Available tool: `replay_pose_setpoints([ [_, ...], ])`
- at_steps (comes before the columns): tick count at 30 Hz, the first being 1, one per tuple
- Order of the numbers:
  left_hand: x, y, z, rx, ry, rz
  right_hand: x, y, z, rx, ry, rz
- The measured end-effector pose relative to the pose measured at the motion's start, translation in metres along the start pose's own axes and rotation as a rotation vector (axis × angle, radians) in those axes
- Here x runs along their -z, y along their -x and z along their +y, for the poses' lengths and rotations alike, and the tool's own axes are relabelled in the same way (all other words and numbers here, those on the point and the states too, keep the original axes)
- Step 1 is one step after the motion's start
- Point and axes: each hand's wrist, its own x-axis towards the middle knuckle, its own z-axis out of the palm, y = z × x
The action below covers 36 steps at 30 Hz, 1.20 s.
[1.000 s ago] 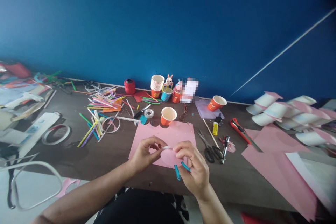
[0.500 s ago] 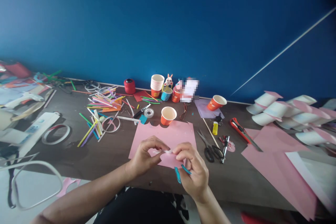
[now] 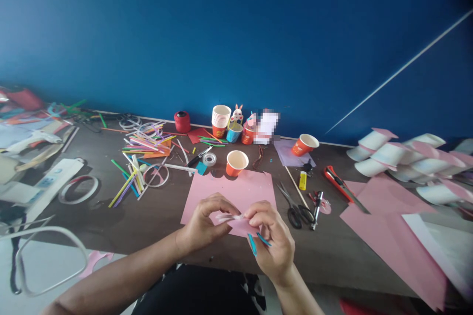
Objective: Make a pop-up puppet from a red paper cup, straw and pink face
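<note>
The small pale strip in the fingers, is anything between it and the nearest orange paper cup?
The left hand curls past the strip; beyond it, nothing visible stands on the flat pink paper before the cup.

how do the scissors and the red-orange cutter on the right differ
The scissors have black handles, while the cutter has a red-orange body. The scissors show two slightly parted blades; the cutter shows one long blade. The scissors' blades point away from the person, whereas the cutter's blade points back toward the near right, over the pink sheets. Both lie on the tabletop, to the right of the hands.
</note>
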Motion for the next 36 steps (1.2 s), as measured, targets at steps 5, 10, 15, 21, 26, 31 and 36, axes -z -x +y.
replay_pose_setpoints([
  [5, -0.007, 0.001, -0.004, 0.224, 0.051, 0.023, -0.006, -0.004, 0.003, -0.242, -0.003, 0.058],
  [10, -0.012, 0.000, -0.016, 0.443, 0.180, -0.006, -0.009, -0.013, 0.007, -0.536, -0.040, -0.011],
  [15, -0.011, 0.000, -0.024, 0.498, 0.203, -0.026, -0.010, -0.016, 0.016, -0.564, -0.028, -0.011],
  [21, -0.013, -0.003, -0.025, 0.567, 0.361, -0.006, -0.013, -0.017, 0.019, -0.593, -0.056, -0.017],
  [26, -0.014, -0.005, -0.024, 0.606, 0.376, 0.036, -0.012, -0.019, 0.022, -0.671, -0.222, -0.085],
  [31, -0.015, -0.003, -0.029, 0.614, 0.397, 0.015, -0.014, -0.017, 0.031, -0.739, -0.319, -0.099],
  [36, -0.017, -0.001, -0.033, 0.596, 0.331, -0.014, -0.015, -0.016, 0.038, -0.730, -0.344, -0.095],
])
